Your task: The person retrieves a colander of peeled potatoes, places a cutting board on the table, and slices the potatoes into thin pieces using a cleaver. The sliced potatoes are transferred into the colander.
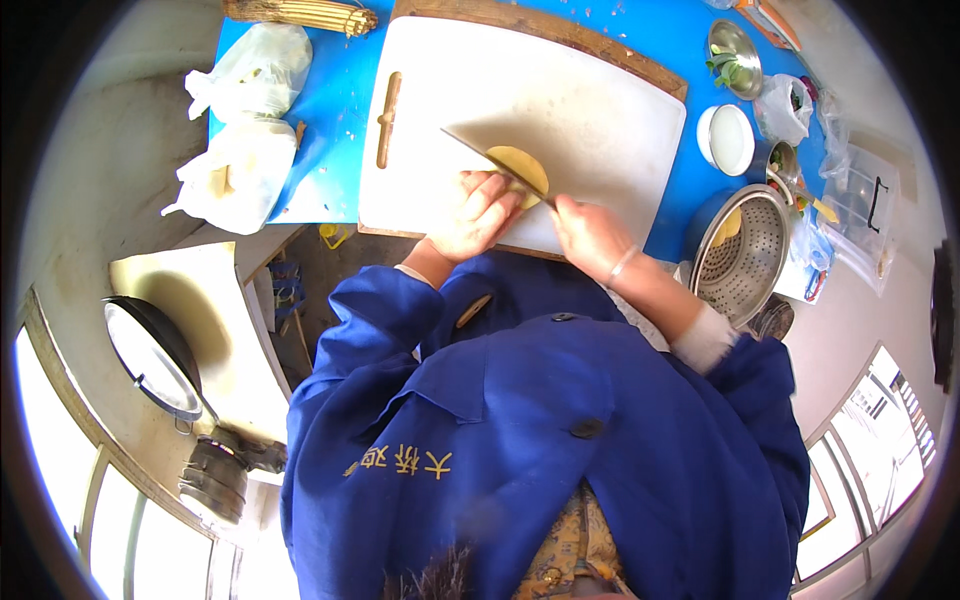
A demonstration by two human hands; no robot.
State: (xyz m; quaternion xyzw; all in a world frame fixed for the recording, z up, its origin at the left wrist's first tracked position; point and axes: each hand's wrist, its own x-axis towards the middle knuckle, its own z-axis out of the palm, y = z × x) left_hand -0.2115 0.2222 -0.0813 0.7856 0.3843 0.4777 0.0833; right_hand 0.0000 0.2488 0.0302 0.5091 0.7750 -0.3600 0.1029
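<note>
On the white cutting board (560, 90) lies a yellow piece of what looks like peeled potato (522, 166), cut face showing. A kitchen knife (464, 142) crosses it at a slant, tip toward the far left, its blade seen almost edge-on. My right hand (597, 240) is wrapped round the handle at the board's near edge. Bent fingers of my left hand (478, 210) press on the potato on the near side of the blade and hide most of that part.
A metal colander (776, 262) with a yellow piece inside stands right of the board. Beyond it are a white bowl (727, 140) and a metal bowl (735, 45) with green leaves. Two plastic bags (265, 70) and a bundle of thin sticks (300, 12) lie left on the blue table.
</note>
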